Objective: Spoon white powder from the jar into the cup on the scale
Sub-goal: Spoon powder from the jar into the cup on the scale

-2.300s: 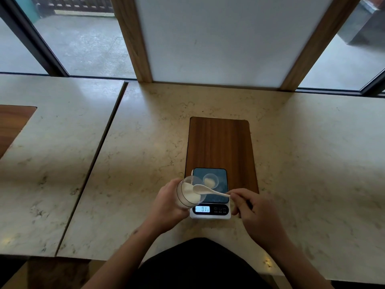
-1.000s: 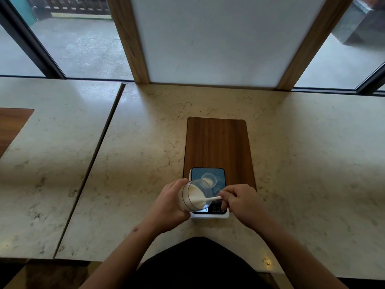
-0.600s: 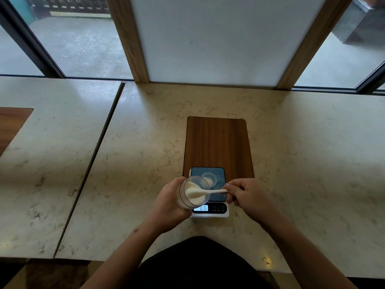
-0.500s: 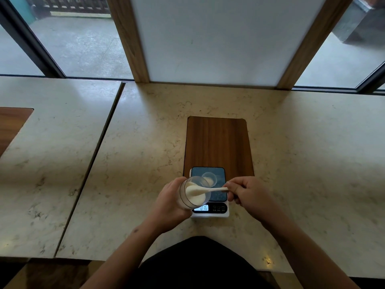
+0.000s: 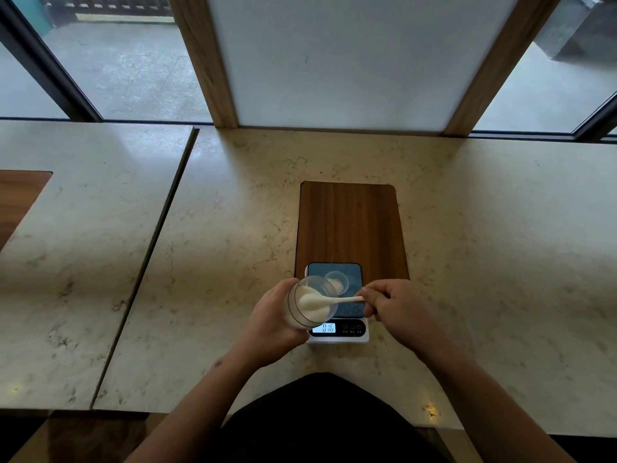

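Right hand (image 5: 397, 304) still pinches the spoon (image 5: 329, 299), bowl barely shifted at the jar (image 5: 309, 307) mouth. Left hand (image 5: 272, 320) stays wrapped round the jar, still tilted beside the cup (image 5: 337, 282).

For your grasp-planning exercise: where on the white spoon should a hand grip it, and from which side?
Grip the spoon by its thin handle end, from the right: its bowl sits inside the tilted jar, handle pointing right, where the right hand pinches it.

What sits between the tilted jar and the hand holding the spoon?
In the head view, only the white spoon spans it: bowl in the jar, handle pinched by the right hand. The scale and cup lie below.
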